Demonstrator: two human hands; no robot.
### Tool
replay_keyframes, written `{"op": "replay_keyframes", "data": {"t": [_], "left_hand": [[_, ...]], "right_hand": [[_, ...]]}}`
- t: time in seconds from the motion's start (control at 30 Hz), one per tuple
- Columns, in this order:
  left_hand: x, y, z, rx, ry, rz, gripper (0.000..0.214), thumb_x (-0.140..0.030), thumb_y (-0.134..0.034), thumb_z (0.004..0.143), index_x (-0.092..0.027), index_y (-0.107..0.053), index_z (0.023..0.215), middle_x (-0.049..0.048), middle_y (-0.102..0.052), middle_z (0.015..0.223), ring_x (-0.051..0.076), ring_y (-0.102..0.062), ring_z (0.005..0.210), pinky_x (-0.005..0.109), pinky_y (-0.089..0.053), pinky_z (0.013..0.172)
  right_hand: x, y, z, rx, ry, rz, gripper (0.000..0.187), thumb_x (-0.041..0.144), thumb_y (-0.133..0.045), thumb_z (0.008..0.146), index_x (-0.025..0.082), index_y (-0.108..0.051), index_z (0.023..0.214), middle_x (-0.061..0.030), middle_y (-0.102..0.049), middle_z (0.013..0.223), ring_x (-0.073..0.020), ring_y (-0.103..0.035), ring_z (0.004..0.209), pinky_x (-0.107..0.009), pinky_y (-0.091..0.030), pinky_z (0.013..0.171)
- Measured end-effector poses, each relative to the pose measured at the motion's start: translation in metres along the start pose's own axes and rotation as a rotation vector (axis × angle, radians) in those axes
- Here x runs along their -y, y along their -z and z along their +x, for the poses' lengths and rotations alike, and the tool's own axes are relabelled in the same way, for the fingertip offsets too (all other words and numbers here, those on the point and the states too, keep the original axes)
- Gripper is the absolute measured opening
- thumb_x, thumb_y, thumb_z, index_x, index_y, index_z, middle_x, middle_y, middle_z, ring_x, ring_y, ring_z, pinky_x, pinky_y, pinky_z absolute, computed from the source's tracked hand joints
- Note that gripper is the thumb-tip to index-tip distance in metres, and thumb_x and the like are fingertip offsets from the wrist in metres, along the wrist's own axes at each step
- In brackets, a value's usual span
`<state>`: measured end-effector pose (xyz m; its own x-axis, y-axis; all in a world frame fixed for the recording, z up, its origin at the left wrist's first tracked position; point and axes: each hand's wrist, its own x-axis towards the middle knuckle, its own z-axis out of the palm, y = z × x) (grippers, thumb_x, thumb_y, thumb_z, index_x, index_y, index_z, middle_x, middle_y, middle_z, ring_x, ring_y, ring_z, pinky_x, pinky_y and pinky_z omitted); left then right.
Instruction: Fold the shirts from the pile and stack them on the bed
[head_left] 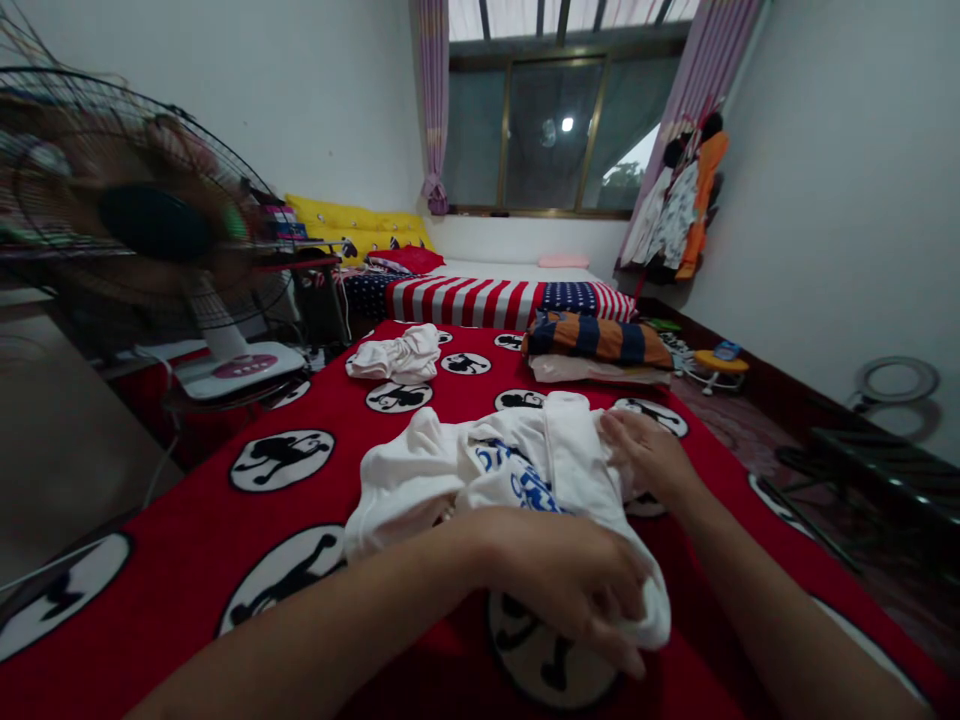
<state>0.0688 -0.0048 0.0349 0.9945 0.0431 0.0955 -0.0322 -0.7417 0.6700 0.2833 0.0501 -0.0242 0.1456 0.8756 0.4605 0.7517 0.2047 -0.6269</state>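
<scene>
A white T-shirt (450, 470) with blue print lies crumpled on the red bedspread (187, 520) with round black-and-white figures. My left hand (570, 585) reaches across in front and pinches the shirt's near edge, fingers closed on the cloth. My right hand (645, 450) rests on the shirt's right side, fingers curled over the fabric. Both forearms come in from the bottom of the view.
Another crumpled white garment (397, 355) lies farther up the bed. A folded orange-and-navy striped garment (596, 340) sits on a pale one at the back right. A standing fan (150, 230) is on the left. A second bed with a striped cover (480, 298) lies beyond.
</scene>
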Motion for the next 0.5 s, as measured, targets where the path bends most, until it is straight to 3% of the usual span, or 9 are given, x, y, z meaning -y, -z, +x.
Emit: {"op": "replay_keyframes", "data": {"t": [0.07,0.13,0.23,0.3,0.37,0.43,0.5], "left_hand": [[0.006,-0.008,0.004,0.132,-0.056,0.048,0.037,-0.033,-0.071,0.078,-0.019,-0.048,0.053,0.0031,-0.060,0.069,0.017,-0.059,0.074,0.025,-0.045,0.071],[0.009,-0.008,0.001,0.129,-0.037,0.035,0.028,-0.031,-0.067,0.081,-0.018,-0.055,0.059,0.0024,-0.062,0.072,0.016,-0.060,0.075,0.024,-0.045,0.071],[0.009,0.004,-0.008,0.046,0.045,0.004,0.011,-0.025,-0.062,0.086,-0.017,-0.069,0.087,0.0035,-0.069,0.086,0.015,-0.063,0.078,0.021,-0.045,0.071],[0.011,0.014,-0.015,-0.077,0.161,0.086,0.018,-0.023,-0.060,0.086,-0.017,-0.071,0.098,0.0051,-0.072,0.089,0.016,-0.065,0.078,0.022,-0.046,0.071],[0.020,0.022,-0.021,-0.289,0.304,0.252,0.021,-0.023,-0.060,0.085,-0.017,-0.073,0.100,0.0072,-0.073,0.091,0.019,-0.066,0.084,0.026,-0.047,0.078],[0.039,0.028,-0.027,-0.513,0.428,0.415,0.026,-0.026,-0.063,0.082,-0.018,-0.072,0.105,0.0104,-0.071,0.104,0.024,-0.064,0.098,0.031,-0.046,0.089],[0.062,0.030,-0.033,-0.619,0.505,0.497,0.041,-0.029,-0.067,0.078,-0.017,-0.067,0.117,0.0136,-0.063,0.124,0.028,-0.058,0.113,0.035,-0.043,0.098]], "right_hand": [[0.008,-0.002,-0.004,-0.076,0.061,-0.176,0.050,0.058,-0.053,0.082,0.020,-0.067,0.110,-0.0133,-0.063,0.113,-0.0323,-0.055,0.111,-0.048,-0.040,0.098],[0.017,-0.004,-0.009,-0.120,0.112,-0.284,0.057,0.059,-0.054,0.081,0.020,-0.060,0.122,-0.0148,-0.058,0.123,-0.0336,-0.051,0.117,-0.047,-0.040,0.098],[0.033,-0.006,-0.019,0.056,0.176,-0.376,0.053,0.060,-0.050,0.085,0.023,-0.059,0.121,-0.0119,-0.059,0.123,-0.0296,-0.056,0.111,-0.039,-0.045,0.088],[0.043,-0.007,-0.025,0.186,0.185,-0.473,0.047,0.059,-0.052,0.084,0.024,-0.062,0.115,-0.0105,-0.060,0.120,-0.0283,-0.057,0.107,-0.035,-0.046,0.079],[0.051,-0.008,-0.030,0.254,0.187,-0.573,0.044,0.055,-0.057,0.081,0.024,-0.063,0.111,-0.0110,-0.060,0.116,-0.0291,-0.057,0.106,-0.032,-0.044,0.072],[0.055,-0.008,-0.031,0.283,0.178,-0.623,0.039,0.048,-0.060,0.078,0.022,-0.064,0.108,-0.0107,-0.061,0.110,-0.0283,-0.057,0.102,-0.030,-0.041,0.066],[0.057,-0.006,-0.030,0.290,0.159,-0.634,0.025,0.035,-0.058,0.079,0.021,-0.065,0.097,-0.0090,-0.062,0.103,-0.0248,-0.059,0.093,-0.029,-0.037,0.062]]}}
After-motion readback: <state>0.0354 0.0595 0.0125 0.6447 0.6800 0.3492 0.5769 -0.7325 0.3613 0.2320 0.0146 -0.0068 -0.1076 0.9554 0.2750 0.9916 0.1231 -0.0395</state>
